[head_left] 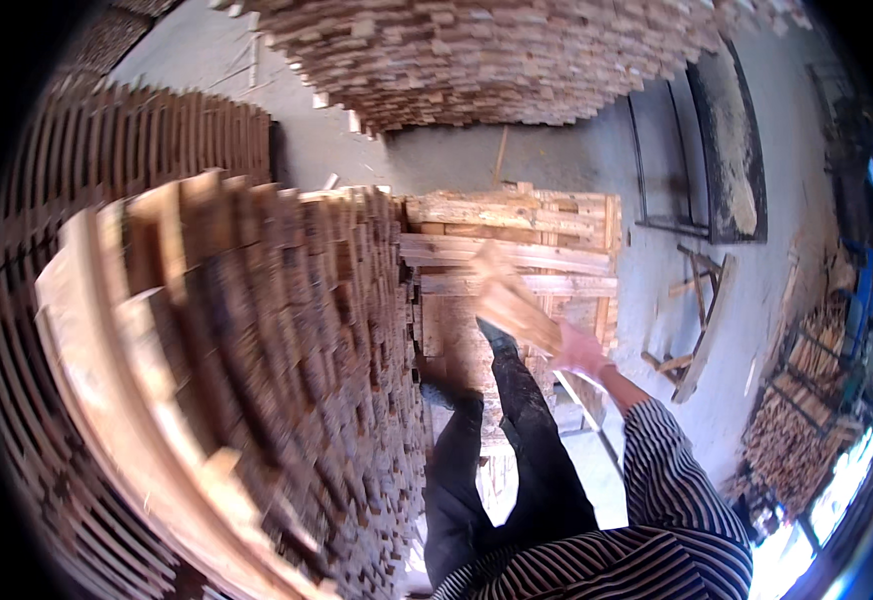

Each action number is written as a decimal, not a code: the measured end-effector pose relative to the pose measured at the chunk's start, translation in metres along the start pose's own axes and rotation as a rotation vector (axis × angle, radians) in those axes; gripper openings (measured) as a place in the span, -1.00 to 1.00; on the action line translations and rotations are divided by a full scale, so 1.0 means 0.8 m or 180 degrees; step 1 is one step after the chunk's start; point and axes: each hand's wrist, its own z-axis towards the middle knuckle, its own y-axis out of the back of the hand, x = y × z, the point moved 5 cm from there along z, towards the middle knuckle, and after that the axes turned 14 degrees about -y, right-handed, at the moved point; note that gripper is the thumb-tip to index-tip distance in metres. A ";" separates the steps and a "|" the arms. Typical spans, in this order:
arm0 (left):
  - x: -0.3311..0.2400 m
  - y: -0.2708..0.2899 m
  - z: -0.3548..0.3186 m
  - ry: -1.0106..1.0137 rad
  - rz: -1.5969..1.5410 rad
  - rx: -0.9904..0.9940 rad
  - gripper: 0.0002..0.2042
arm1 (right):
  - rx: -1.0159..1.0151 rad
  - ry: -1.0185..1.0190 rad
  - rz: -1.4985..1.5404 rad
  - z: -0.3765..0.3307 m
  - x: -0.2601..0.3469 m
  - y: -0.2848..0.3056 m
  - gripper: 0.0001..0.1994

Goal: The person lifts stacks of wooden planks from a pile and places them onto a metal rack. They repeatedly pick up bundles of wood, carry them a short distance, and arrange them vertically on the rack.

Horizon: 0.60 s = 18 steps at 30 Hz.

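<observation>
Our right hand [582, 350] grips the near end of a light-brown, elongated wooden piece [519, 312] over a slatted wooden platform [562, 258]. We cannot tell our left hand's state. Leftward stands a tall brown lumber stack [322, 300].

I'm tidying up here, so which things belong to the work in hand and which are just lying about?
Likely in use:
wooden board, held in the right hand
near stack of wooden pieces, beside the person
slatted wooden platform, below the person

Probably just standing about:
far stack of wooden pieces
black-framed table
wooden trestle
</observation>
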 end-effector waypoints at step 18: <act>-0.288 0.179 -0.104 -0.2470 -0.5160 -0.1416 -0.16 | 0.1015 0.3442 -0.1510 -0.577 0.382 0.129 0.29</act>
